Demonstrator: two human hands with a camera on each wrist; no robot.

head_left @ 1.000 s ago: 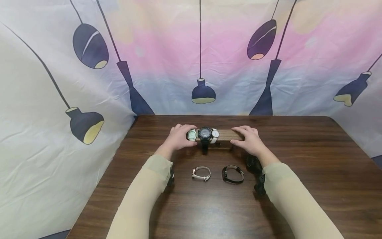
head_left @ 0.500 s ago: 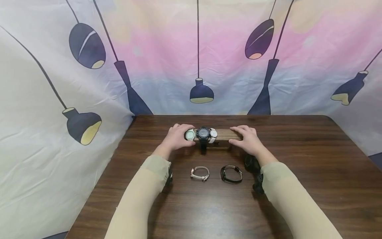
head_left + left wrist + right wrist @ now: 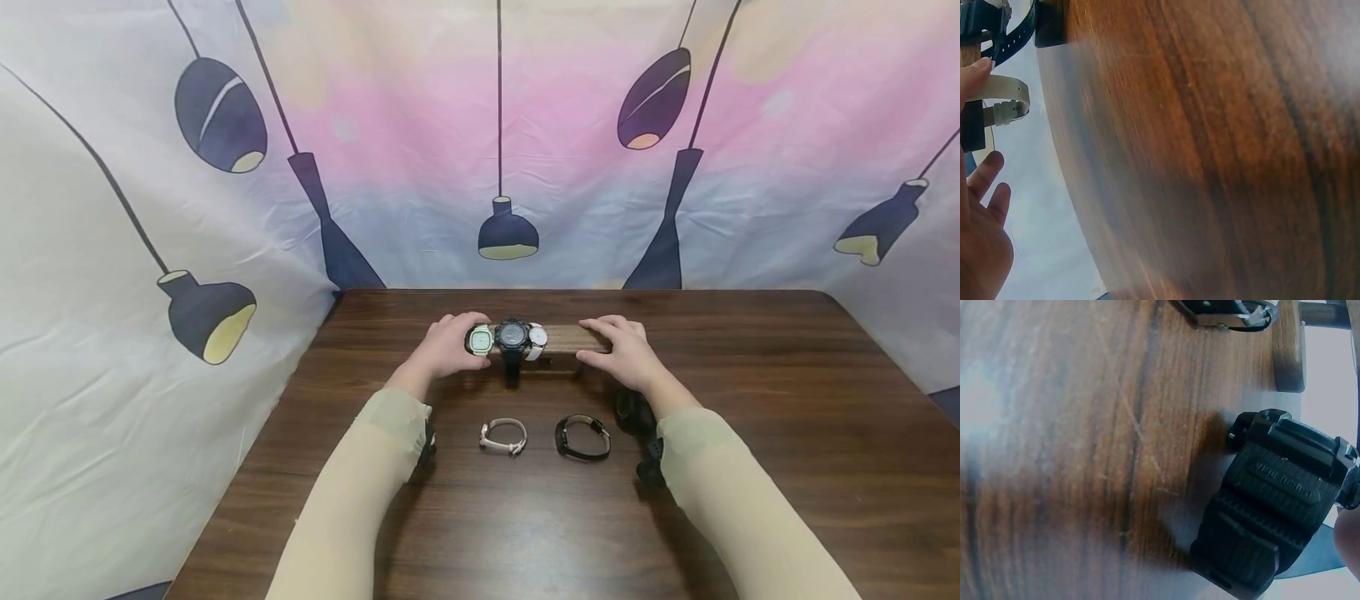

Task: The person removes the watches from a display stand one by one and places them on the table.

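Left hand: thumb and fingers parted, bracketing the end of a wooden watch stand, thumb on the near edge, fingertips on the far edge. Left wrist view: thumb tip on the bar, two lower fingers hanging free of it.

Right hand: same hold at the opposite end, thumb near side, fingers far side, partly open around the bar's width. Its grip is mostly out of the right wrist view.

Stand count: one, sitting between the two hands. Watches on it: three, all grouped toward the left hand. Pale green watch just beside the left thumb and fingers; black digital watch next; slim white watch third. Bare wood from there to the right hand.

Watches on the table: three. White-strapped watch, nearer the person than the left hand and inward of it. Thin black watch, nearer the person than the right hand and inward. Chunky black watch, near the right wrist, partly hidden by it in the head view.

Orientation: stand's long axis runs crosswise, hand to hand, roughly level. Its three dials face up toward the person; straps wrap across the bar. White-strapped and thin black watches lie on their sides, loops opening upward, cases toward the left-hand side.
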